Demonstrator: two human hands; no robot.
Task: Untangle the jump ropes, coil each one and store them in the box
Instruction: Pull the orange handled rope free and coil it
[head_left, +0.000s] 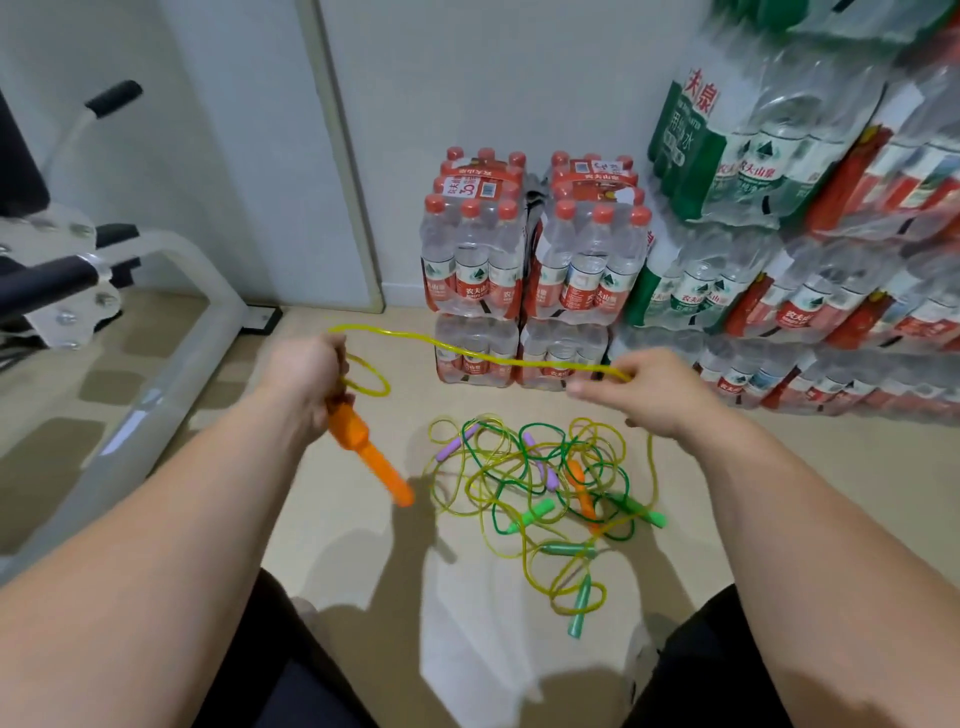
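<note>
The shrink-wrapped packs of water bottles (530, 270) against the wall carry red labels reading 农夫山泉, and one top label shows a "30" (upside down from here). A green pack (691, 130) high on the right shows the large characters 夫泉 and, lower down, 水; the smaller print is too blurred to read.

Both forearms reach forward over the floor (337, 525), and the hands are held well apart at about the same height. The left hand (306, 374) is closed in a fist, knuckles up, with its fingers clamped on the top of an orange handle (363, 447) that slants down and to the right. A small loop of yellow rope (467, 354) hangs beside that fist. From there the rope runs in a shallow wave across to the right hand (657, 392), which pinches it between thumb and fingertips; the other fingers lie close together and are a little blurred.

Below and between the hands, a heap of ropes (540, 483) lies tangled on the floor, with yellow and green cords looped through one another. In it I count four green handles, three purple ones and one orange. A strand of yellow rope drops from the right hand's side down into the heap.

In the middle, four packs stand in two stacks of two; the stack on the right is too crowded to count. An exercise machine (171, 332) with a white frame and black grips stands on the left.
</note>
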